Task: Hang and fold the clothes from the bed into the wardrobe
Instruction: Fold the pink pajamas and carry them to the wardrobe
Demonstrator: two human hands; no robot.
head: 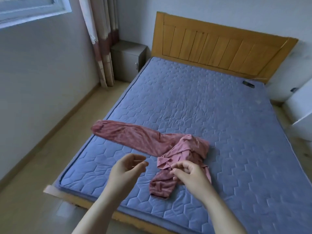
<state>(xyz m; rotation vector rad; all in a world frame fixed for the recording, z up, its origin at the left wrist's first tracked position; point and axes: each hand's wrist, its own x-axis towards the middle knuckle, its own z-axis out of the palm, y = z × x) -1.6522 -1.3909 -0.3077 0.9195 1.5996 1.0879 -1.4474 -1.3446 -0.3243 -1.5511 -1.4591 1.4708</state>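
Note:
A pink long-sleeved shirt (pixel 152 142) lies crumpled on the blue quilted mattress (pixel 211 107), near its front left corner. One sleeve stretches out to the left and the other hangs toward the front edge. My right hand (pixel 190 173) is over the shirt's collar, its fingers curled and pinching the fabric there. My left hand (pixel 128 168) hovers just left of the shirt, palm up, fingers loosely curled and holding nothing. No wardrobe is in view.
A wooden headboard (pixel 219 48) stands at the far end of the bed. A grey nightstand (pixel 126 59) and a curtain (pixel 103 39) fill the back left corner. A small dark object (pixel 248 84) lies near the mattress's far right corner. White furniture (pixel 298 112) stands to the right.

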